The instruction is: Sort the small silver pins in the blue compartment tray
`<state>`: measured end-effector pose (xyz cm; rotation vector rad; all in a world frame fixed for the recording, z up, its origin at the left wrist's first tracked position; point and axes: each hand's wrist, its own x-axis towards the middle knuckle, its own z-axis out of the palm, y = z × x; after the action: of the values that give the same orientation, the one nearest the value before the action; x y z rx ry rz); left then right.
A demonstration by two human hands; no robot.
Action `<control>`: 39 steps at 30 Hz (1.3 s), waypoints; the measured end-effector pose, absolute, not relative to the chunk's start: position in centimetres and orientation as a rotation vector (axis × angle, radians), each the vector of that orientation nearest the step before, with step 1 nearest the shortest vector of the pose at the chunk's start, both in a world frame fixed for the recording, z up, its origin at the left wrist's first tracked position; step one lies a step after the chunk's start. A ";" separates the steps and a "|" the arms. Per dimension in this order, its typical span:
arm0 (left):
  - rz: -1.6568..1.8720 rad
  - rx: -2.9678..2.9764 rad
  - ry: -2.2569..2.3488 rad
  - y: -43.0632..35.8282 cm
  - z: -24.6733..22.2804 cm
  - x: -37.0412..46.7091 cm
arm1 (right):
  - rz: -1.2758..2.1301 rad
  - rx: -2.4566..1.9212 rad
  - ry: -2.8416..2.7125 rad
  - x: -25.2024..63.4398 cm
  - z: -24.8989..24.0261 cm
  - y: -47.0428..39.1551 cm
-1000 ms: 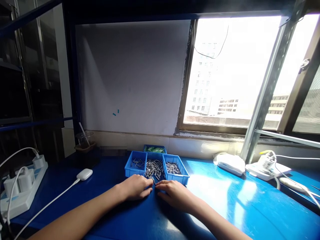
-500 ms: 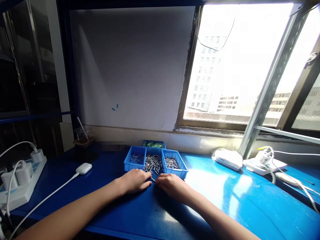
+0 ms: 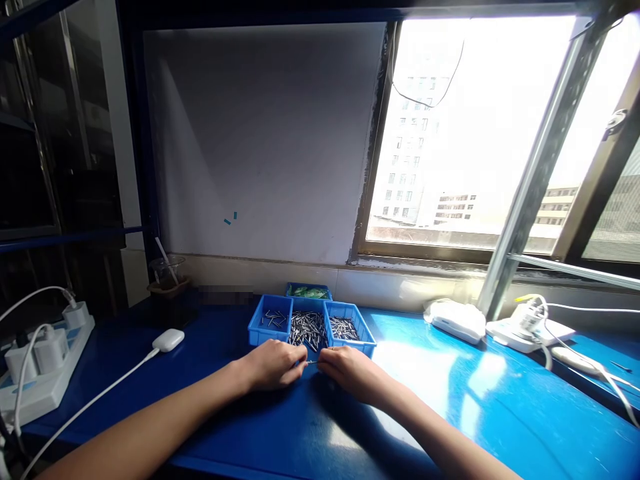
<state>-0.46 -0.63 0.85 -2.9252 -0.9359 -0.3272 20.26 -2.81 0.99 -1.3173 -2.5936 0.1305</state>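
Observation:
My left hand (image 3: 280,365) and my right hand (image 3: 344,368) face each other low over the blue table. Each has its fingers pinched together, and a thin metal pin (image 3: 313,362) spans the small gap between them. Just beyond the fingertips lies a heap of dark metal pins (image 3: 307,328). Left of the heap, a blue bin (image 3: 256,335) contains a few scattered pins; on the right, another blue bin (image 3: 364,345) contains many. The exact kind of these small parts is too fine to make out.
Behind the heap is a bin with green contents (image 3: 309,292). A white earbud case (image 3: 169,340) on a cable lies left. Power strips stand at the far left (image 3: 50,373) and right (image 3: 525,332). A plastic cup (image 3: 170,270) is at the back left; a white device (image 3: 456,320) sits back right.
My fingertips have moved slightly apart, and the pin between them now lies nearly level instead of slanted. The view has tilted up slightly.

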 end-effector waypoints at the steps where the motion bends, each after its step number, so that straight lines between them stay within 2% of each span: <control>1: -0.334 -2.938 -0.927 -0.6 0.8 -0.5 | 0.126 -1.289 -2.600 20.2 0.9 -2.8; 16: -0.348 -2.976 -0.923 -0.7 0.6 -0.4 | 0.161 -1.032 -2.640 19.9 1.0 -3.4; 34: -0.355 -2.990 -0.931 -0.8 1.0 -0.5 | 0.078 -1.103 -2.596 20.0 1.1 -3.3; 39: -0.476 -3.004 -0.908 -0.5 0.7 -0.5 | 0.055 -1.146 -2.610 20.1 1.0 -3.2</control>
<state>-0.54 -0.50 0.67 -3.0042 -0.9078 -0.4764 20.12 -3.16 1.04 -1.1456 -2.6104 0.0554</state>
